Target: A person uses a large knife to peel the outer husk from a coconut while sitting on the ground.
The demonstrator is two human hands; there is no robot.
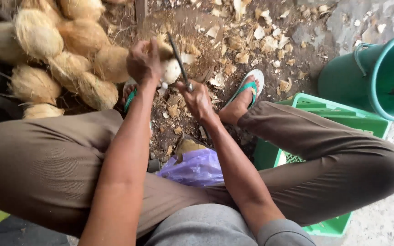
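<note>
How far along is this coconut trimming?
Done: husk chips litter the ground, so a good deal has been cut away. In hand: the left hand grips a partly trimmed coconut while the right hand holds a knife against it. Left: a pile of husked coconuts lies beside the left leg.

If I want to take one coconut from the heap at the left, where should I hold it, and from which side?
Take the husked coconut at the heap's near edge, by its rounded middle, coming from the right. That side lies exposed; the fibrous husk should not slip.
</note>
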